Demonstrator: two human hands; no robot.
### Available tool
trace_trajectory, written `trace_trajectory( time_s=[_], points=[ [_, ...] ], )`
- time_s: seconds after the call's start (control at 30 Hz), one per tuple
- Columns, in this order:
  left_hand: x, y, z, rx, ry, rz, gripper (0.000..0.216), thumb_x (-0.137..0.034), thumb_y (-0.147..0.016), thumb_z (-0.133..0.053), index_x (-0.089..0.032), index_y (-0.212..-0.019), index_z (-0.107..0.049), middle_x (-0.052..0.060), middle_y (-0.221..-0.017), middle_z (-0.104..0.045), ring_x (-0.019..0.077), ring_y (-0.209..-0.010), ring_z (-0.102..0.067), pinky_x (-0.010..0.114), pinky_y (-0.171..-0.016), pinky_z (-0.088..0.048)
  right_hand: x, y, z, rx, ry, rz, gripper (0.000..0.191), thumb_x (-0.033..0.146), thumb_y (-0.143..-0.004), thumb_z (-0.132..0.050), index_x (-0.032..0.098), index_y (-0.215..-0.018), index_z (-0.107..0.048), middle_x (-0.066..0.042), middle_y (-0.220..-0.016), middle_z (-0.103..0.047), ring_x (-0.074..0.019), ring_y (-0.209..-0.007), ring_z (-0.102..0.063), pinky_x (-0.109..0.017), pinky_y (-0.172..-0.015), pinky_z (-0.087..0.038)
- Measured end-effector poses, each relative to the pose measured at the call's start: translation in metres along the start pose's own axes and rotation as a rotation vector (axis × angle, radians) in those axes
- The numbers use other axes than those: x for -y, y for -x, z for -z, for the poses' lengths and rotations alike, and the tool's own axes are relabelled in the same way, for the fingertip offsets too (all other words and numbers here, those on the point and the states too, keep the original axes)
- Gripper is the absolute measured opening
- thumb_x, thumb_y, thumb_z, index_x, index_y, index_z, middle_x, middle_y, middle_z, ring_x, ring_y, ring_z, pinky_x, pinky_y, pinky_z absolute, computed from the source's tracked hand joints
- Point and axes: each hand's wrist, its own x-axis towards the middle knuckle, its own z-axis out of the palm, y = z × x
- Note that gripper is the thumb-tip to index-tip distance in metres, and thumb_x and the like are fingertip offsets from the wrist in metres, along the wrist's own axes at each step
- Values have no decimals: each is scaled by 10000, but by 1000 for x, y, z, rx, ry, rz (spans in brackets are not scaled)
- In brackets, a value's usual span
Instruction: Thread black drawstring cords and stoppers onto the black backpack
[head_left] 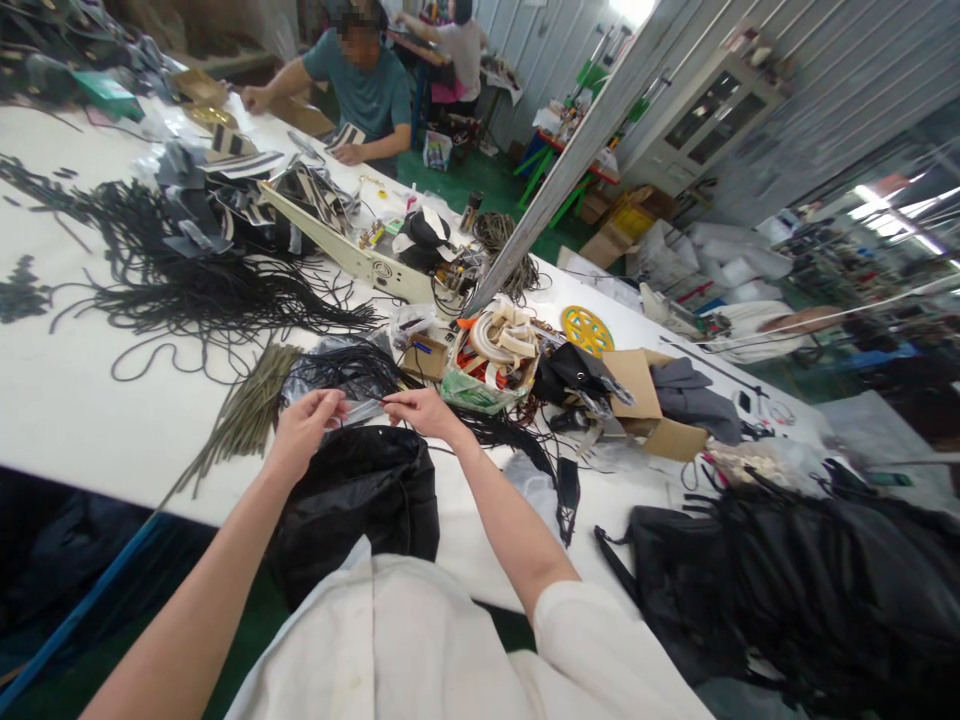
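Observation:
My left hand is closed in a pinch above a black bag at the table's near edge; what its fingertips hold is too small to make out. A short way to the right, my right hand pinches a thin black cord, whose end points toward my left hand. Just behind both hands, a bundle of black cords lies on clear plastic. Olive cords are spread on the table to the left of my left hand.
A large heap of black cords covers the left of the white table. A plastic-lined basket of straps, a cardboard box and black bags stand to the right. Across the table sits a co-worker.

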Motion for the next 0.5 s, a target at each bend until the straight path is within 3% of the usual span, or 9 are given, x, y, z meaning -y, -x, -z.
trace_trajectory(
  time_s=[0.17,0.3,0.37,0.5],
  points=[
    [29,14,17,-61,-15,67,703,-799,-874,-662,-147,-1125,-744,163,-1049,-820,271,-884,-769,351,-741,-618,8,3,-12,8,-50,-35,463,528,-976,-791,140,-1219,-858,-38,-824,-813,-174,-676,-733,-265,-706,-567],
    [55,16,26,-36,-128,75,624,-725,-890,-631,-154,-1113,-746,166,-1007,-823,302,-875,-778,393,-742,-637,4,4,-20,-31,-69,-71,454,526,-991,-776,150,-1239,-829,-31,-830,-806,-137,-589,-670,-236,-619,-518],
    [64,11,29,8,-217,50,529,-645,-904,-633,-175,-1112,-758,155,-1006,-828,321,-907,-781,429,-806,-649,1,3,-23,-68,-67,-90,438,515,-1001,-766,160,-1252,-815,-22,-823,-802,-120,-560,-632,-225,-594,-489],
    [76,-11,31,135,-424,-52,315,-407,-886,-684,-220,-1114,-795,143,-1130,-832,362,-1128,-760,494,-1106,-580,-6,4,-30,-122,-65,-128,419,545,-1022,-725,167,-1180,-811,-17,-796,-788,-116,-528,-576,-227,-549,-440]
  ],
)
